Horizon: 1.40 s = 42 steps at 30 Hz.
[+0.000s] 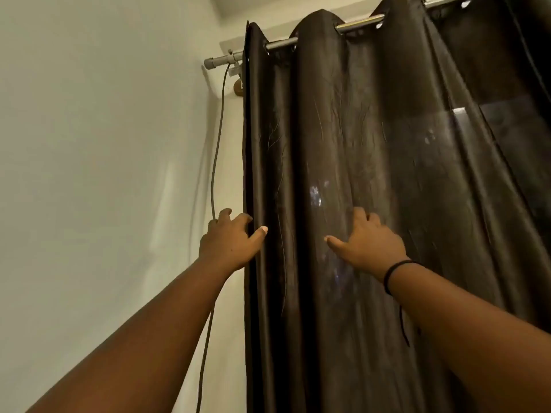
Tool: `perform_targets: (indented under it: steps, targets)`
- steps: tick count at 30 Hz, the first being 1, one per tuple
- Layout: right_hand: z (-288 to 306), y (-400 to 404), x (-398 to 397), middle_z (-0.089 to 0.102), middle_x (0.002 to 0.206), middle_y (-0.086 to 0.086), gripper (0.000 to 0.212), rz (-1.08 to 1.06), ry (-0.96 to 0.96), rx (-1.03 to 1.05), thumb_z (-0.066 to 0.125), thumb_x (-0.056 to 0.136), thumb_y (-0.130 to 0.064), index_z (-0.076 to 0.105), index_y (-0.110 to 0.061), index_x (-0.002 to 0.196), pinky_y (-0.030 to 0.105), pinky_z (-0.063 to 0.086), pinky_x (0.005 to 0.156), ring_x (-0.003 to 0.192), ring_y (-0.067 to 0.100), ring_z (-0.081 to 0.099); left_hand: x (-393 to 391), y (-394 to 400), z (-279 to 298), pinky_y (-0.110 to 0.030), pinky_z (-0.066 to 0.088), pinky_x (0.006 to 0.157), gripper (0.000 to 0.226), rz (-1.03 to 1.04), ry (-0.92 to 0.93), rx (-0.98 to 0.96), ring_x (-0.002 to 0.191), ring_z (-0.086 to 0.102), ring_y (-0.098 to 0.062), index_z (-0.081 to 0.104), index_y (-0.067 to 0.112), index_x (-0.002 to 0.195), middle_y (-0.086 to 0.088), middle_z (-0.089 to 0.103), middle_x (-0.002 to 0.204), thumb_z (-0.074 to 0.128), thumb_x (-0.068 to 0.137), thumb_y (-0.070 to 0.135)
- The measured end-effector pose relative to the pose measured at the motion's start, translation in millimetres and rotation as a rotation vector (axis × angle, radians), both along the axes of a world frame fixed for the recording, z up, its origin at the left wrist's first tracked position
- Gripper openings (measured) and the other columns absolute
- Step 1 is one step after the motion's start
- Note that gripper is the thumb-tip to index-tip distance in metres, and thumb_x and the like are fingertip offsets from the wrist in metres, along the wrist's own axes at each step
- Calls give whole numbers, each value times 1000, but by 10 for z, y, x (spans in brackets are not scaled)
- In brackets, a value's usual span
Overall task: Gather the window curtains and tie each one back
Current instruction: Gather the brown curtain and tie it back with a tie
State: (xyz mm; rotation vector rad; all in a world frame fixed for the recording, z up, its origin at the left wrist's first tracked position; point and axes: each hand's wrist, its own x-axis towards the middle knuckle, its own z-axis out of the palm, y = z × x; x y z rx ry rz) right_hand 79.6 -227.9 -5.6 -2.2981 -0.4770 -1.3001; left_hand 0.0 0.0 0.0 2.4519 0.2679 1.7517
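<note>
A dark brown, slightly sheer curtain (372, 144) hangs in deep folds from a metal rod (280, 44) by its eyelets. My left hand (231, 242) grips the curtain's left edge, fingers curled behind the hem and thumb on the front. My right hand (368, 239) is pressed into a fold near the middle, its fingers bent into the fabric and the thumb stretched out to the left. A black cord bracelet (395, 272) circles my right wrist. The light of a window shows faintly through the cloth at the upper right.
A pale wall (104, 159) fills the left side. A grey cable (216, 150) hangs from the rod's end bracket (231, 59) down along the wall, passing behind my left arm. The ceiling shows at the top.
</note>
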Motion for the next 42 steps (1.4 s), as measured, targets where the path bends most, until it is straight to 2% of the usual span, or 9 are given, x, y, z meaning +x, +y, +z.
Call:
perform_targets:
  steps: [9,12,16,22,25,29,33,38,42]
  targets:
    - [653,622,216,23,150,19,124,-20,101,356,51,55,-88,1,-24,149,49,50,89,120,38,48,512,380,647,-37,48,84,74,-225,-20,23,112,54,-26,34,21,140,-9,46,133,47,83,66]
    - [800,723,295,23,150,20,131,-58,127,435,58,49,-86,-2,-25,148,52,49,89,118,40,50,598,362,809,-29,44,66,52,-300,-80,74,84,59,-16,51,15,120,-1,60,96,51,87,56]
    - [939,698,369,46,134,18,92,-29,57,481,66,76,-47,15,-14,144,47,49,90,113,35,54,700,402,958,-24,32,51,37,-361,-168,20,61,49,-12,51,15,83,3,50,70,49,90,51]
    - [1176,601,380,58,98,11,29,-59,-16,356,56,87,-21,52,-5,111,39,53,78,88,27,59,748,467,1146,-25,31,51,56,-467,-259,-140,56,50,-18,49,15,58,-2,53,61,33,96,53]
    - [1319,613,414,54,80,6,24,-36,1,369,53,89,-19,57,-3,107,30,44,58,68,19,53,780,564,1190,-30,45,60,41,-487,-216,-135,62,54,-20,58,10,70,-8,61,73,44,95,39]
    - [1422,797,523,55,117,17,43,114,-58,551,44,92,-31,37,-7,127,35,38,74,101,35,55,756,696,1191,-32,52,65,21,-492,-270,-145,73,64,-29,68,1,88,-14,67,82,58,87,20]
    - [1517,1060,516,56,120,18,56,219,-243,591,43,92,-44,31,-4,129,37,40,76,107,38,55,660,781,1162,-27,45,64,24,-412,-351,-100,77,60,-20,63,12,108,-2,64,89,59,84,15]
    - [1646,1518,320,57,118,18,40,217,-295,431,47,92,-24,37,-3,125,38,44,81,107,37,56,442,959,1114,-26,41,61,23,-317,-397,-25,75,55,-15,55,18,113,2,57,95,54,90,16]
    - [1761,2180,-92,57,121,21,44,415,-322,207,48,92,-24,33,-3,127,39,44,88,109,37,57,236,1048,1114,-28,45,59,21,-240,-390,9,71,58,-17,52,21,112,-2,62,94,51,91,17]
